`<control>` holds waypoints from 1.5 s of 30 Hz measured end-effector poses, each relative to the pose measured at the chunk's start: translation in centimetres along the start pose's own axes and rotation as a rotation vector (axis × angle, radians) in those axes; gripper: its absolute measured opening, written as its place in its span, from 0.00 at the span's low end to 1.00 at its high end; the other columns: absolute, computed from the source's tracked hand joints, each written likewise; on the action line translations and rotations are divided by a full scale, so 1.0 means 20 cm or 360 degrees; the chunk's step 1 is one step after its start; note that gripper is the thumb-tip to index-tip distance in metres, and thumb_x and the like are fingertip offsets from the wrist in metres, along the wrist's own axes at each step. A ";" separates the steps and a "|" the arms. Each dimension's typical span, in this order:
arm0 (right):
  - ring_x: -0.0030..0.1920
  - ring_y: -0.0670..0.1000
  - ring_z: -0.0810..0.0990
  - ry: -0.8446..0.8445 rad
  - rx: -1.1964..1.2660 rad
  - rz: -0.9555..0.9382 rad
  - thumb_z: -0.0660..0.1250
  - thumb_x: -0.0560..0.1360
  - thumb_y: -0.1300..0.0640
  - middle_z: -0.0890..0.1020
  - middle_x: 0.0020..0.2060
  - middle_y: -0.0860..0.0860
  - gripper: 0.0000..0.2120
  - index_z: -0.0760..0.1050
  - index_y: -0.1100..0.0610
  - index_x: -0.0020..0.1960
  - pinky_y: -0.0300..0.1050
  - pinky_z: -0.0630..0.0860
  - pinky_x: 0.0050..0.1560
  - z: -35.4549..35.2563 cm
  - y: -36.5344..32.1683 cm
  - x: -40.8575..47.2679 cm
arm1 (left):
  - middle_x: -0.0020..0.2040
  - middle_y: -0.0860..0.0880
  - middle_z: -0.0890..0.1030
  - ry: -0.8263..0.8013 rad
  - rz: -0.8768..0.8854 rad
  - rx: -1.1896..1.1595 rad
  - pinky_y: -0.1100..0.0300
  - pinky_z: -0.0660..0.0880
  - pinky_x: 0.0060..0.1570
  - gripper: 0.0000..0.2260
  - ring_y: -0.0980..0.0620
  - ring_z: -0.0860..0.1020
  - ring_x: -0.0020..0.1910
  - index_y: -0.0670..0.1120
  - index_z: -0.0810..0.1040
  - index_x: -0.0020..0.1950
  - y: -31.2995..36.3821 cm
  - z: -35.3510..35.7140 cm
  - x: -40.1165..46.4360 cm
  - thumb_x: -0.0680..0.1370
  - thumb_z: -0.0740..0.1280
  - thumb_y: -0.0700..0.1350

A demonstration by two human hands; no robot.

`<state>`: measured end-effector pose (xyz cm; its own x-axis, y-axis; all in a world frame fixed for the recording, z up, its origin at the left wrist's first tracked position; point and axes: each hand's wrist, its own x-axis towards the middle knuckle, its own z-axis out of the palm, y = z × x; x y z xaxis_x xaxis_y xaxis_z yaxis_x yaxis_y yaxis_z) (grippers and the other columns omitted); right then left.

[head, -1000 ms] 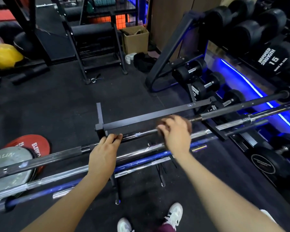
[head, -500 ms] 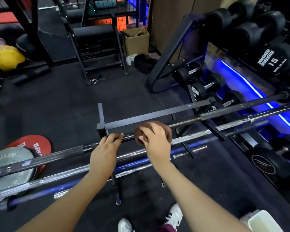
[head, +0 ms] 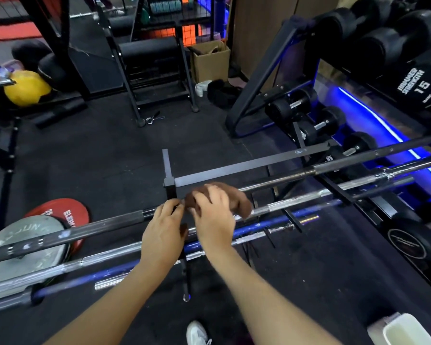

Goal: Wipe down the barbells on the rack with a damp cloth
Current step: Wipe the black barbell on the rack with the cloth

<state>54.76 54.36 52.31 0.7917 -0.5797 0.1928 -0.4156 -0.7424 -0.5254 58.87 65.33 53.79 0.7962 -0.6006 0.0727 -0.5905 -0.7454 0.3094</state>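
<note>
Wiping looks only partly done: your right hand [head: 213,217] presses the cloth [head: 237,199] around the top bar [head: 279,181] near the rack's [head: 246,165] left end, left hand [head: 163,229] gripping beside it, lower bars apparently left.

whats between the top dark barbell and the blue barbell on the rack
In the head view, one shiny silver steel barbell lies between the top dark barbell and the blue barbell; the right hand crosses above it.
</note>
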 end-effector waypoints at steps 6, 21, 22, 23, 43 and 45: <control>0.56 0.56 0.76 0.0121 -0.0219 -0.0155 0.75 0.68 0.52 0.78 0.57 0.52 0.17 0.80 0.49 0.57 0.48 0.78 0.47 -0.15 0.29 0.10 | 0.63 0.51 0.74 0.0054 -0.0098 -0.0080 0.53 0.74 0.56 0.22 0.48 0.72 0.62 0.45 0.74 0.68 -0.04 -0.01 -0.03 0.74 0.70 0.45; 0.60 0.55 0.76 0.0039 -0.0207 -0.0296 0.77 0.67 0.55 0.77 0.61 0.50 0.20 0.80 0.45 0.57 0.47 0.79 0.36 -0.06 0.12 0.00 | 0.63 0.52 0.73 0.0050 -0.0124 -0.0242 0.58 0.72 0.56 0.24 0.50 0.67 0.62 0.45 0.71 0.71 -0.04 -0.01 -0.04 0.75 0.69 0.46; 0.64 0.56 0.71 0.0030 -0.0197 -0.0172 0.73 0.71 0.55 0.74 0.64 0.51 0.19 0.78 0.45 0.61 0.50 0.78 0.42 -0.11 0.19 0.03 | 0.62 0.52 0.73 0.0052 -0.0119 -0.0250 0.58 0.72 0.55 0.24 0.51 0.67 0.62 0.45 0.71 0.70 -0.05 -0.01 -0.04 0.75 0.68 0.46; 0.67 0.55 0.66 0.0070 -0.0184 -0.0007 0.68 0.75 0.56 0.71 0.68 0.50 0.18 0.76 0.46 0.64 0.52 0.77 0.48 -0.15 0.27 0.06 | 0.62 0.53 0.73 0.0051 -0.0116 -0.0256 0.58 0.72 0.55 0.23 0.51 0.67 0.63 0.46 0.71 0.70 -0.05 -0.01 -0.03 0.75 0.68 0.46; 0.53 0.55 0.80 0.0154 0.0113 -0.0432 0.78 0.62 0.57 0.82 0.53 0.49 0.12 0.84 0.47 0.45 0.52 0.76 0.53 0.04 0.02 -0.03 | 0.60 0.52 0.72 0.0177 -0.0301 -0.0278 0.54 0.70 0.61 0.33 0.49 0.69 0.60 0.44 0.72 0.68 -0.13 -0.03 -0.07 0.67 0.75 0.56; 0.53 0.56 0.80 0.0248 0.0110 -0.0408 0.77 0.62 0.61 0.82 0.54 0.50 0.14 0.84 0.49 0.45 0.50 0.75 0.54 0.00 0.15 -0.01 | 0.60 0.53 0.71 0.0171 -0.0336 -0.0300 0.57 0.69 0.61 0.33 0.51 0.67 0.61 0.45 0.71 0.69 -0.12 -0.03 -0.07 0.67 0.75 0.56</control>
<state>53.32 52.13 50.73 0.7862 -0.4252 0.4484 -0.1756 -0.8495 -0.4976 59.24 68.09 53.54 0.9141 -0.3965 0.0847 -0.3835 -0.7778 0.4980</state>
